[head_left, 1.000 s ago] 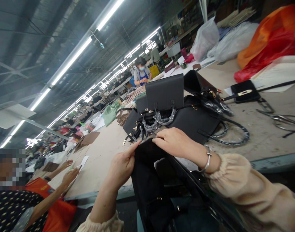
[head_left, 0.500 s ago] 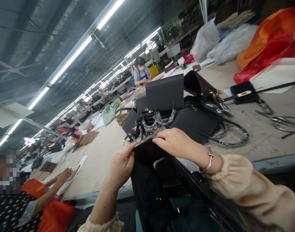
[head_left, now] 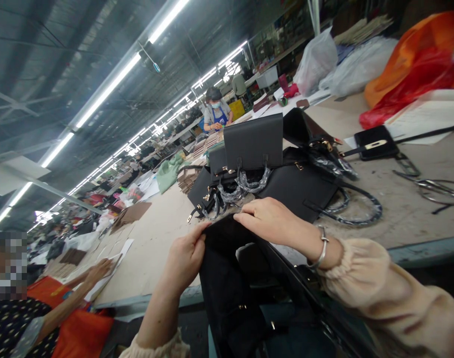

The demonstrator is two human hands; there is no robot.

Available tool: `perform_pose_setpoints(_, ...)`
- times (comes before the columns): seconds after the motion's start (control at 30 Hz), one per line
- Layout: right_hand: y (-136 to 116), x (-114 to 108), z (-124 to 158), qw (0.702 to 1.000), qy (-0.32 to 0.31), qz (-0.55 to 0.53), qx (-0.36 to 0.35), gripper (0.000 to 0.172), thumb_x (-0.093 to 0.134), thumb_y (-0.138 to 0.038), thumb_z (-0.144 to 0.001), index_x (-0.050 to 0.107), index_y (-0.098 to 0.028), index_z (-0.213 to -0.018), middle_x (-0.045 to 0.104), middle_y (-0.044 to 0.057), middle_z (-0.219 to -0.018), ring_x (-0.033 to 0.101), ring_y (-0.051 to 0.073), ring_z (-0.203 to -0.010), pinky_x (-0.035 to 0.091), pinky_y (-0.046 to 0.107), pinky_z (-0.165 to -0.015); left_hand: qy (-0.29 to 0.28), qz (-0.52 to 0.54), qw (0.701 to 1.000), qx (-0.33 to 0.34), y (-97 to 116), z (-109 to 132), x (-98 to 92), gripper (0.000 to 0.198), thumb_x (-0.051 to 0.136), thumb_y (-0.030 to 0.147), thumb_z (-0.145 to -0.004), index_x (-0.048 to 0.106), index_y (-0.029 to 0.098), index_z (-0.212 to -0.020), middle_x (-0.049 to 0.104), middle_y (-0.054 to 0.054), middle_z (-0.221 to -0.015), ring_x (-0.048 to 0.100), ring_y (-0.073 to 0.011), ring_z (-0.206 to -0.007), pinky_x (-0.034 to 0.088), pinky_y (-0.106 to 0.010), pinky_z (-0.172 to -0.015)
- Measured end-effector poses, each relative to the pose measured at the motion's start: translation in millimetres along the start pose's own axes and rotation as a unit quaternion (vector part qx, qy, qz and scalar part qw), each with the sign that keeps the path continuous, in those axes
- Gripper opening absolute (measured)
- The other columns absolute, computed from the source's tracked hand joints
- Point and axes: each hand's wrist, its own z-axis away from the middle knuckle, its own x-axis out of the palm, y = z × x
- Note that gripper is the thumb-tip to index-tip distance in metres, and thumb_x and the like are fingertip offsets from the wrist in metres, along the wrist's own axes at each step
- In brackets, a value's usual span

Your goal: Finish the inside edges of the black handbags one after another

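An even pinch from the left hand (head_left: 186, 254) and right hand (head_left: 271, 219), with light tension, should best keep the black bag (head_left: 227, 291) from creasing; a lopsided pull could twist its rim. Both hold the far end of that rim, fingers closed, near each other. The open bag lies below them, in front of the worktop (head_left: 152, 246).

Small shifts at the table (head_left: 154, 248)

The left hand (head_left: 186, 256) is drawing the black bag (head_left: 227, 286) slightly leftward by its rim. By the table's front edge, a co-worker's hands (head_left: 101, 269) are closing together; toward its far edge, another person (head_left: 214, 115) is shifting left.
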Motion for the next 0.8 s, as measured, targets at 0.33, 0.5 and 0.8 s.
perform_pose_setpoints(0.33,-2,-4,2,1.0,-0.004,0.006,-0.008,0.044,0.036,-0.04,-0.091,0.064,-0.019,-0.065,0.068,0.002,-0.072,0.058,0.013,-0.065,0.032,0.025,-0.059,-0.004,0.205,0.978,-0.047,3,11,8.0,0.04,0.04,0.038,-0.09,0.061,0.015,-0.115,0.066,-0.005,-0.109,0.06,-0.0204,-0.098,0.046,-0.026,-0.083)
perform_pose_setpoints(0.5,-2,-5,2,1.0,-0.009,0.011,-0.003,0.044,0.035,-0.04,-0.092,0.066,-0.019,-0.068,0.069,0.002,-0.075,0.059,0.014,-0.069,0.033,0.025,-0.061,-0.018,0.234,0.969,-0.074,6,15,7.2,0.046,0.038,0.046,-0.091,0.064,0.011,-0.106,0.068,-0.006,-0.099,0.061,-0.0219,-0.093,0.048,-0.028,-0.079)
perform_pose_setpoints(0.8,8,-8,0,1.0,0.0,0.02,0.001,0.044,0.035,-0.036,-0.092,0.065,-0.019,-0.065,0.067,0.002,-0.072,0.057,0.013,-0.066,0.031,0.025,-0.061,0.042,0.241,0.961,-0.126,-12,33,54.0,0.073,0.017,0.062,-0.089,0.068,0.011,-0.093,0.07,-0.01,-0.087,0.062,-0.0254,-0.092,0.052,-0.037,-0.081)
